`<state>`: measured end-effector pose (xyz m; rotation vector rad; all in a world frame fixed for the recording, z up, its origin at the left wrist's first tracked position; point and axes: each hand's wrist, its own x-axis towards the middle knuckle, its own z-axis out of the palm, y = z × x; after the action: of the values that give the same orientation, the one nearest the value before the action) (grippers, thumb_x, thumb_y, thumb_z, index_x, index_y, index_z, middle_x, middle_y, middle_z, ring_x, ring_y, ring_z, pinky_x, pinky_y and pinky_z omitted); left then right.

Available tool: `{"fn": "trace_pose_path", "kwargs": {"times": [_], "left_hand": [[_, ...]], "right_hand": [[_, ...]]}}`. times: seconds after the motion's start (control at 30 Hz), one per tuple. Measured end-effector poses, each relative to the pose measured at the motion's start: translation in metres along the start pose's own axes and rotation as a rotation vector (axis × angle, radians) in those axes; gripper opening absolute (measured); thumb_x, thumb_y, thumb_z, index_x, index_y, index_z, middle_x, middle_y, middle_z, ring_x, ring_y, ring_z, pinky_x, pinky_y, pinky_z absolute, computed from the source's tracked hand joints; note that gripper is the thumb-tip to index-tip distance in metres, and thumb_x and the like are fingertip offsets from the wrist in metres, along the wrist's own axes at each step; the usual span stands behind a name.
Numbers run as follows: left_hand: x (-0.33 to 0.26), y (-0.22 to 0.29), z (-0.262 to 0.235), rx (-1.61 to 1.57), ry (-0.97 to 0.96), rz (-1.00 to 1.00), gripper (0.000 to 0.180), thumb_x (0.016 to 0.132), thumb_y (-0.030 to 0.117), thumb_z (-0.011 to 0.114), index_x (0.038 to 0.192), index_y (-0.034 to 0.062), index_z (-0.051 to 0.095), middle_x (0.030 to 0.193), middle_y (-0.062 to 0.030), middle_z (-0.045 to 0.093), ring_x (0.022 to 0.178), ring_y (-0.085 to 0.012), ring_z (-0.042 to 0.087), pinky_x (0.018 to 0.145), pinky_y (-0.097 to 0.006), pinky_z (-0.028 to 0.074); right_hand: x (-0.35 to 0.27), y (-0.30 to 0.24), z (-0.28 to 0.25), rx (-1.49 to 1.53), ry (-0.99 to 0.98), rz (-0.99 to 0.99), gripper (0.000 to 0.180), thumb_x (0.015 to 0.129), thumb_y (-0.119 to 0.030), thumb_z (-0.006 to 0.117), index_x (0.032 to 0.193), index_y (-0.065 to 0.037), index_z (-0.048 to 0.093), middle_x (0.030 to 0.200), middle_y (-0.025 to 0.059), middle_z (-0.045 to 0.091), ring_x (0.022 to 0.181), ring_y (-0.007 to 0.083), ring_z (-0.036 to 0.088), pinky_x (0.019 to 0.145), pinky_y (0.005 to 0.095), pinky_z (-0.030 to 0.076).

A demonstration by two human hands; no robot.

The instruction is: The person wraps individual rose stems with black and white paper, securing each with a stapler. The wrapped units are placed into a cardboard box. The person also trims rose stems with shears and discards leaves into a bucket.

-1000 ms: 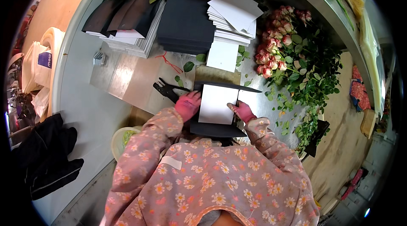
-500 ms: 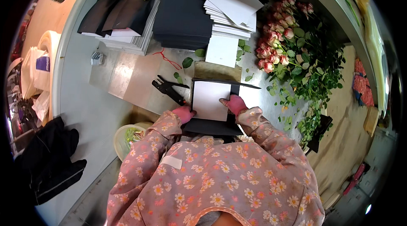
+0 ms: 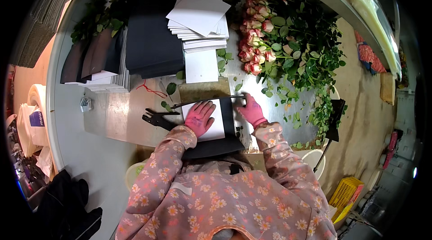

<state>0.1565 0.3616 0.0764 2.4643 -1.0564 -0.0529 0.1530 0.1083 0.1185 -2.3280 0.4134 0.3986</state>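
white sheet (image 3: pixel 211 121) lies flat on a black sheet (image 3: pixel 215 143) at the near edge of the steel table, the left hand (image 3: pixel 199 117) pressing down on it. the black sheet's far edge (image 3: pixel 211 101) is lifted and folding over, pinched at its right corner by the right hand (image 3: pixel 252 110).

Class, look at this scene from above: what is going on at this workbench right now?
A person in pink gloves works at a metal table. The left hand presses flat on a white sheet of paper lying on a black sheet of card. The right hand grips the black card's far right edge. Stacks of white paper and pink roses lie beyond.
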Motion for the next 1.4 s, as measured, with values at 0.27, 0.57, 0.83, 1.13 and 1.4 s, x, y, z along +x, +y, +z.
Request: {"fn": "trace_pose_path", "kwargs": {"times": [0.27,0.57,0.83,1.13,1.4], "left_hand": [[-0.003,0.007,-0.001,-0.037,0.039,0.034,0.053,0.084,0.026,0.059,0.13,0.0028,0.05,0.132,-0.0161,0.051,0.124,-0.031,0.045,0.108,-0.045,0.031],[-0.025,0.037,0.006,-0.021,-0.011,0.064,0.05,0.083,0.028,0.058,0.126,0.0035,0.053,0.126,-0.0124,0.054,0.118,-0.027,0.049,0.101,-0.041,0.036],[-0.006,0.021,-0.003,0.018,0.011,0.082,0.05,0.083,0.029,0.058,0.125,0.0049,0.053,0.129,-0.0116,0.053,0.122,-0.0273,0.046,0.106,-0.042,0.032],[-0.028,0.006,-0.01,0.016,-0.079,0.1,0.048,0.081,0.028,0.059,0.125,0.0085,0.051,0.13,-0.0105,0.05,0.122,-0.0283,0.044,0.104,-0.044,0.032],[0.005,0.016,-0.018,-0.035,-0.11,0.21,0.045,0.082,0.025,0.059,0.124,0.0092,0.053,0.13,-0.0103,0.051,0.117,-0.0266,0.047,0.099,-0.042,0.037]], "right_hand": [[0.021,0.011,0.045,0.508,-0.08,-0.106,0.026,0.085,-0.013,0.069,0.105,-0.002,0.057,0.087,0.0044,0.063,0.083,0.01,0.056,0.075,0.0268,0.048],[-0.032,0.031,0.037,0.549,-0.11,-0.079,0.019,0.086,-0.007,0.064,0.104,-0.004,0.058,0.082,0.0018,0.06,0.076,0.0082,0.054,0.07,0.0252,0.047],[-0.004,0.018,0.022,0.32,0.008,-0.064,0.02,0.084,-0.011,0.059,0.102,-0.003,0.058,0.078,0.0096,0.064,0.071,0.0203,0.062,0.067,0.0332,0.049],[-0.048,0.037,0.082,0.202,-0.352,0.118,0.055,0.079,-0.016,0.067,0.124,0.005,0.044,0.101,0.0146,0.062,0.091,0.023,0.062,0.081,0.0327,0.05],[-0.063,0.012,0.055,-0.227,-0.385,-0.105,0.052,0.079,-0.023,0.058,0.125,-0.002,0.045,0.11,0.0244,0.058,0.102,0.0413,0.057,0.088,0.047,0.047]]}}
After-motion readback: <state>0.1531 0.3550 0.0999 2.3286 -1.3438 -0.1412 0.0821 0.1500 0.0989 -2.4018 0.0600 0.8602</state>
